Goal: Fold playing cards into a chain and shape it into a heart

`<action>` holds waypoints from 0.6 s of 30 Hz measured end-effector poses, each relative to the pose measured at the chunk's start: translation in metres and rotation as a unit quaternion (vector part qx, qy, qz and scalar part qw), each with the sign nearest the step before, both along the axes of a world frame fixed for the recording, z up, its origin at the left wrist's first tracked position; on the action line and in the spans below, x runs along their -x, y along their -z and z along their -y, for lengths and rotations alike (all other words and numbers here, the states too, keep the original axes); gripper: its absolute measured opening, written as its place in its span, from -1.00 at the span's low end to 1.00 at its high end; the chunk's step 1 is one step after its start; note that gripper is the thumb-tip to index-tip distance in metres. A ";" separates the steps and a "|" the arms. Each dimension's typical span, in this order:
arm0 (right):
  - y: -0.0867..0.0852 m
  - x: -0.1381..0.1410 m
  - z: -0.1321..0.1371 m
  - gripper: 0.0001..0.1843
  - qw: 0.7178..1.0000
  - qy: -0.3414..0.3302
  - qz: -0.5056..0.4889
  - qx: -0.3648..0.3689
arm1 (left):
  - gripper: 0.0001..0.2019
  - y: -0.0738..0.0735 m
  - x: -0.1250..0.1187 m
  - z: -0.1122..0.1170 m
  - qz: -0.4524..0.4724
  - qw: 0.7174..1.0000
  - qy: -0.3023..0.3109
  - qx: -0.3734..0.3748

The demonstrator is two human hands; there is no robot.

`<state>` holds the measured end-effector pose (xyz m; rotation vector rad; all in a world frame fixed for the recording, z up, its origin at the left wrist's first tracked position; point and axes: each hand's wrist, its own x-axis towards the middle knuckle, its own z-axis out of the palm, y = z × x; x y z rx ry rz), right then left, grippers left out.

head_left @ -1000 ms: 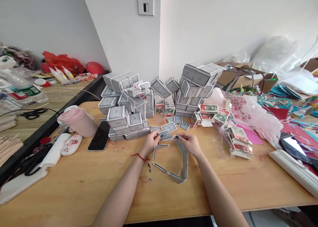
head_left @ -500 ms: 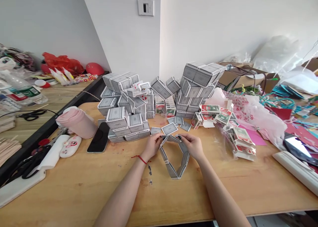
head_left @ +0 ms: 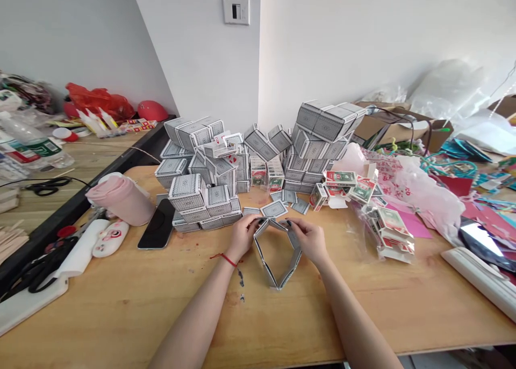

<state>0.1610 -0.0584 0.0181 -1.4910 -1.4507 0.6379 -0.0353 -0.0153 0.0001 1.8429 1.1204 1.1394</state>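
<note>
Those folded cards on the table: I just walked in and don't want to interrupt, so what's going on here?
A person is pinching an angular loop of cards at its far end, with the left hand and right hand on opposite sides. Whether its ends are fastened isn't clear. Loose cards lie just beyond, between a left stack of card blocks and some opened card boxes on the right.

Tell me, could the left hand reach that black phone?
Probably yes: the left hand must first let go of the card ring, but the way in front of the card stack looks free and nothing covers the phone.
</note>
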 end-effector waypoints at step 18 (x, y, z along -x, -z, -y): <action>0.000 0.001 0.004 -0.74 0.992 0.069 0.066 -0.078 | -0.81 -0.001 0.000 -0.001 0.012 1.000 0.008 -0.015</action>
